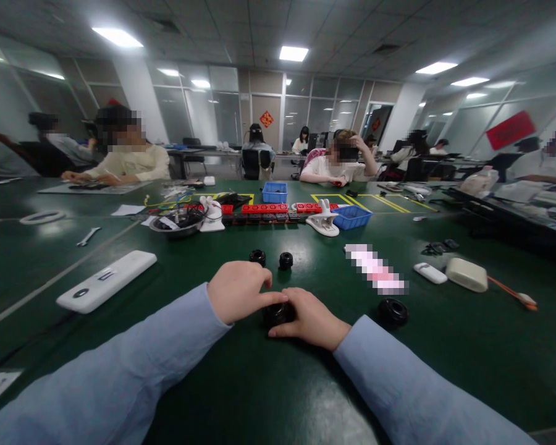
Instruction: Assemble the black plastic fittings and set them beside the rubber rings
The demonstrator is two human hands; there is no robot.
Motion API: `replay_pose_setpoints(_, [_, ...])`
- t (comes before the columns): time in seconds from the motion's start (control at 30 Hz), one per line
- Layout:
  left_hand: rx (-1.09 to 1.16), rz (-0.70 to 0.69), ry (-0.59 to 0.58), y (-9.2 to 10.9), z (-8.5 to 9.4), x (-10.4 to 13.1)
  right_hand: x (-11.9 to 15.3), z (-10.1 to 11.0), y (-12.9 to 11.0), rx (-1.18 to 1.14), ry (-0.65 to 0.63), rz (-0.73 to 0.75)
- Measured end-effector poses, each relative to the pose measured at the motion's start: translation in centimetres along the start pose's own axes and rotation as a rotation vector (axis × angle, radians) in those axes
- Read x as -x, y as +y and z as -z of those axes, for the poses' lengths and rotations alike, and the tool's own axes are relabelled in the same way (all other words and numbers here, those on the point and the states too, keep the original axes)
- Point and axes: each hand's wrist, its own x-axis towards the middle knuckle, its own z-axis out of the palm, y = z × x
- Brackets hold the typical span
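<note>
Both of my hands meet over a black round part (274, 316) on the green table. It looks like a small thick wheel or knob; its exact kind I cannot make out. My right hand (314, 320) grips it from the right, thumb at the near side and fingers over the top. From the left, my left hand (240, 290) closes with bent fingers, its thumb lying across the part's top edge. Just beyond my hands stand two similar black round parts, a left one (257, 256) and a smaller right one (286, 261). Another black ring-shaped part (393, 313) lies right of my right hand.
Left lies a long white device (106, 281) with a cable. Ahead are a metal bowl (176, 230) of wires, red power strips (265, 209), a white clamp (323, 221) and a blue bin (352, 217). A phone (375, 269) and beige case (466, 275) lie right. People sit beyond.
</note>
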Motion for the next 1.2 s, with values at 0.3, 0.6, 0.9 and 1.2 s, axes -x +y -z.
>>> replay_pose_setpoints(0.3, [0.176, -0.462, -0.125, -0.8, 0.1, -0.2, 0.0, 1.3, 0.3, -0.029, -0.147, 0.105])
replay_pose_setpoints(0.6, [0.193, -0.547, -0.213, -0.2, 0.0, 0.1, 0.1, 1.9, 1.2, -0.1, -0.29, 0.213])
replay_pose_setpoints(0.9, [0.199, -0.511, -0.246, 0.1, -0.1, 0.1, 0.2, 2.2, 0.9, -0.093, -0.311, 0.216])
replay_pose_setpoints(1.2, [0.194, -0.509, -0.26, 0.1, -0.3, 0.0, 0.1, 2.0, 1.0, -0.065, -0.311, 0.226])
